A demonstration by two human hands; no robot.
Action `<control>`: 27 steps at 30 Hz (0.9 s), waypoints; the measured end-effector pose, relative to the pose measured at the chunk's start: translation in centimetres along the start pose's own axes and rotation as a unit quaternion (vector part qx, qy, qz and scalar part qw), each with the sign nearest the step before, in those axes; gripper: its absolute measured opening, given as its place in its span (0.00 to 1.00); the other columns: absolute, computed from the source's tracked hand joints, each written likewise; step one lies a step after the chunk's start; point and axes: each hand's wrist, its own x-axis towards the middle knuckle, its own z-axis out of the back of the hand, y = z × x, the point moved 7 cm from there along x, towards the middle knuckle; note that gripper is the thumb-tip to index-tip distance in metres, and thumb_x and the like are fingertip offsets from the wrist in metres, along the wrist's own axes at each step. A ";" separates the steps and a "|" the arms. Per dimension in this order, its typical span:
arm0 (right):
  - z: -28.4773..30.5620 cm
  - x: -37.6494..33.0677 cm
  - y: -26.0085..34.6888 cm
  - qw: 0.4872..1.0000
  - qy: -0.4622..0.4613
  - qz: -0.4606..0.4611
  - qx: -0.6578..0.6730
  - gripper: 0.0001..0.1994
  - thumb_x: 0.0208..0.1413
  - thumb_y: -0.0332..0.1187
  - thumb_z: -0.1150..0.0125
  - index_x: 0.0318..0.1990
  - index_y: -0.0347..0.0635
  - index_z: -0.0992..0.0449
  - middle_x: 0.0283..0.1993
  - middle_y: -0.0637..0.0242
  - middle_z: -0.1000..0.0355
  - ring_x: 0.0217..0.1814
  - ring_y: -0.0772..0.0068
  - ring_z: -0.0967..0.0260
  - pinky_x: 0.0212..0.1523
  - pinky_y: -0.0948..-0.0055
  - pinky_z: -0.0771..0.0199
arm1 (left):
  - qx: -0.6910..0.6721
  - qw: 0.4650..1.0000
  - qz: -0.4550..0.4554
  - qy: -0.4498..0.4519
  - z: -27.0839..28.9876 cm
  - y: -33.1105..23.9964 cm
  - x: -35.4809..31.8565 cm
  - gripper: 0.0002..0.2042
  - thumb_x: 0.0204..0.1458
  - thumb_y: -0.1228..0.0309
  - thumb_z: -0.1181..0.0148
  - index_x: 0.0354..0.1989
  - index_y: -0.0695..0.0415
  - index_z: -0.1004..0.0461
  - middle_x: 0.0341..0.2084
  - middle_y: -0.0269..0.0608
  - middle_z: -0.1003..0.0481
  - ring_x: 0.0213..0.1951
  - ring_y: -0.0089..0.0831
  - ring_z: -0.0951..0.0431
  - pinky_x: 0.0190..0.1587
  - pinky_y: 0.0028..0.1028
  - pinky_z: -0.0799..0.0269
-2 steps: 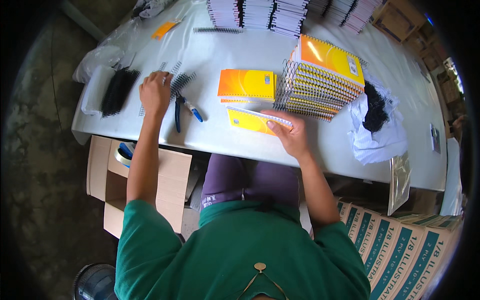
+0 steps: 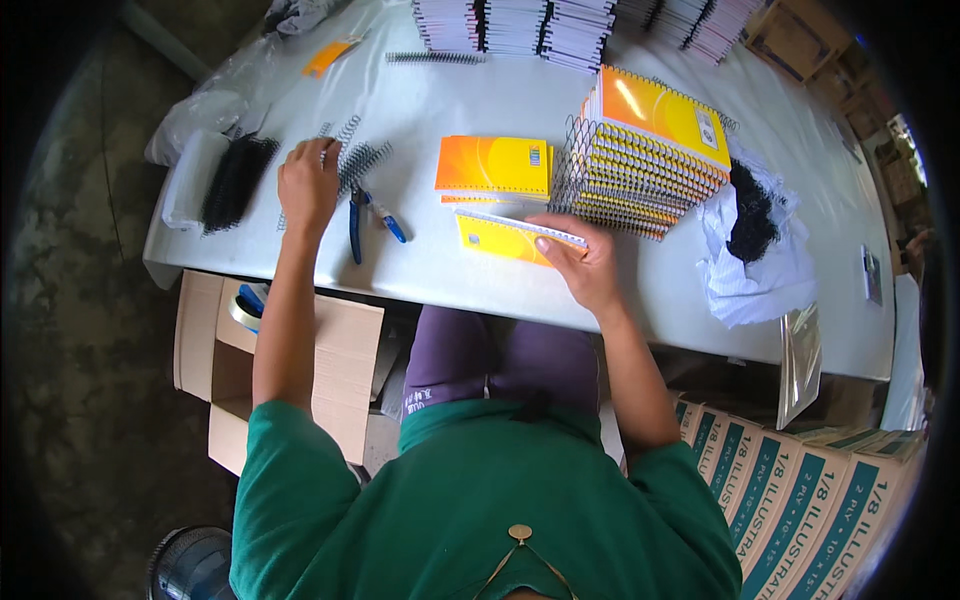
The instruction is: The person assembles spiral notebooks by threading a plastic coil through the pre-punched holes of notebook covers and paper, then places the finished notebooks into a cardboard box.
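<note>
My left hand [image 2: 310,185] is curled over loose dark spiral binding coils [image 2: 365,165] on the table, its fingertips pinched on one; the hand partly hides it. My right hand [image 2: 578,262] grips a yellow-orange notebook [image 2: 500,238] at its right end, thumb on the cover. This notebook is tilted, its row of punched holes along the upper edge, with no coil visible in it. Behind it lies a small pile of similar notebooks [image 2: 492,165]. Blue-handled pliers [image 2: 355,230] and a blue-and-white cutting tool [image 2: 388,220] lie right of my left hand.
A tall stack of coil-bound yellow notebooks [image 2: 655,150] stands at the right, beside black coils [image 2: 750,215] on crumpled white paper [image 2: 765,285]. More black coils [image 2: 238,180] lie at the left. Stacks of bound books [image 2: 515,25] stand at the back; an open carton [image 2: 345,370] sits below the front edge.
My left fingers have shifted slightly among the coils, and a coil beside them has moved a little. The notebook in my right hand has tilted slightly.
</note>
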 end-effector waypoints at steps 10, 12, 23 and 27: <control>-1.1 -0.1 -1.1 0.998 0.016 -0.004 -0.064 0.15 0.51 0.23 0.43 0.48 0.35 0.30 0.46 0.66 0.29 0.47 0.78 0.33 0.48 0.77 0.32 | -0.082 0.984 0.005 0.157 -2.3 -9.2 -5.8 0.12 0.55 0.65 0.52 0.46 0.54 0.33 0.29 0.46 0.24 0.32 0.46 0.24 0.31 0.41 0.31; -0.9 -0.3 -1.4 0.997 0.025 -0.003 -0.067 0.15 0.51 0.23 0.44 0.48 0.36 0.29 0.47 0.64 0.29 0.47 0.78 0.33 0.49 0.77 0.33 | -0.098 0.971 0.099 0.194 -3.0 -8.1 -5.5 0.11 0.55 0.64 0.52 0.44 0.54 0.32 0.28 0.46 0.24 0.31 0.47 0.24 0.30 0.41 0.31; -1.1 -0.3 -0.4 0.993 0.051 0.060 -0.087 0.12 0.53 0.25 0.45 0.46 0.38 0.26 0.44 0.64 0.26 0.45 0.74 0.31 0.49 0.75 0.33 | -0.117 0.936 0.099 0.316 -4.5 -4.2 -1.8 0.13 0.56 0.60 0.52 0.40 0.55 0.28 0.30 0.45 0.25 0.34 0.42 0.25 0.35 0.33 0.32; -1.0 -0.4 -0.5 0.993 0.052 0.049 -0.093 0.12 0.53 0.26 0.45 0.45 0.38 0.26 0.43 0.63 0.26 0.45 0.75 0.31 0.48 0.76 0.33 | -0.062 0.965 0.028 0.253 -3.0 -5.4 -0.7 0.10 0.52 0.63 0.46 0.37 0.55 0.27 0.30 0.41 0.26 0.33 0.39 0.24 0.34 0.33 0.31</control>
